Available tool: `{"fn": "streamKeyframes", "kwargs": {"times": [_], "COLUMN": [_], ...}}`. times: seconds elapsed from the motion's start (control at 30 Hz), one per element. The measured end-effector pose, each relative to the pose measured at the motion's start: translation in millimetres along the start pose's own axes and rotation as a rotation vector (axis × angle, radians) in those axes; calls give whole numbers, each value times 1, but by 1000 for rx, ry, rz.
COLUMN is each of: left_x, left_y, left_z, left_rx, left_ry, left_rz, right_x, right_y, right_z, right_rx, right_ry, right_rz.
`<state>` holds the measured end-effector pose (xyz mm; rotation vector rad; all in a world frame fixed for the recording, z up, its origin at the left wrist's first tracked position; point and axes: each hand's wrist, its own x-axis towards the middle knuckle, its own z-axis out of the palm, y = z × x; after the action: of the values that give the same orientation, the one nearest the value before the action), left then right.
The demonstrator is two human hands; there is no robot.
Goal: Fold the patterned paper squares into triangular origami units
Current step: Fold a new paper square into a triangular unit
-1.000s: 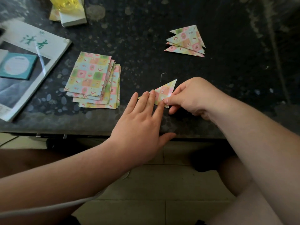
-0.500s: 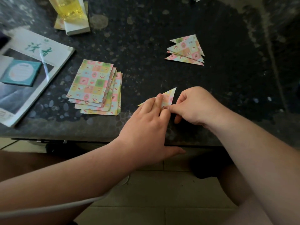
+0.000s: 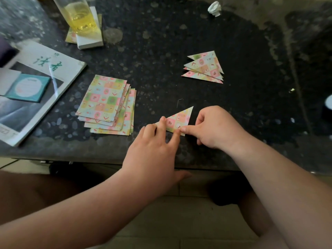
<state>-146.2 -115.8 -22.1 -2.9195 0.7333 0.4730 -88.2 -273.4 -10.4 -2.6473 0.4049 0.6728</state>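
- Pressing down with the left grip (image 3: 154, 150) at the near edge, fingers straight, grasping nothing: just pinning the folded triangle (image 3: 179, 120) so it cannot slide.
- Pinching the triangle's near right corner with the right grip (image 3: 213, 128), thumb and curled forefinger closed on it, probably to sharpen the crease.
- Lying flat on the counter (image 3: 161, 51), between both grips.
- Left, within easy reach: stack of unfolded patterned squares (image 3: 106, 103), fanned for picking.
- Farther back, right: pile of finished triangles (image 3: 204, 69), kept apart from the stack.
- Far left: magazine (image 3: 45, 69) and glass of yellow drink (image 3: 80, 15), away from the folding.
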Motion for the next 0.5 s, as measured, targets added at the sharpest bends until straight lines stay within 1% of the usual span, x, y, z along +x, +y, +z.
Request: {"fn": "streamKeyframes", "kwargs": {"times": [0.1, 0.17, 0.27, 0.3, 0.37, 0.43, 0.5], "left_x": [1, 2, 3, 4, 3, 2, 0], "left_y": [0, 0, 0, 0, -1, -1, 3], "left_z": [1, 2, 2, 1, -2, -2, -1], "left_rx": [11, 19, 26, 25, 21, 8, 2], "left_ry": [-34, -58, -72, -74, -78, -92, -77], "left_rz": [-14, -21, -20, -21, -17, -21, -35], "right_x": [-5, -11, -23, -27, -34, -39, -38], "right_y": [-1, -3, -9, -12, -17, -22, -25], "right_z": [-2, -2, 2, 4, 7, 10, 12], "right_rx": [-20, -80, -136, -157, -210, -286, -351], "right_ry": [46, 107, 176, 163, 74, -8, -40], "right_rz": [-12, -49, -190, -239, -310, -345, -348]}}
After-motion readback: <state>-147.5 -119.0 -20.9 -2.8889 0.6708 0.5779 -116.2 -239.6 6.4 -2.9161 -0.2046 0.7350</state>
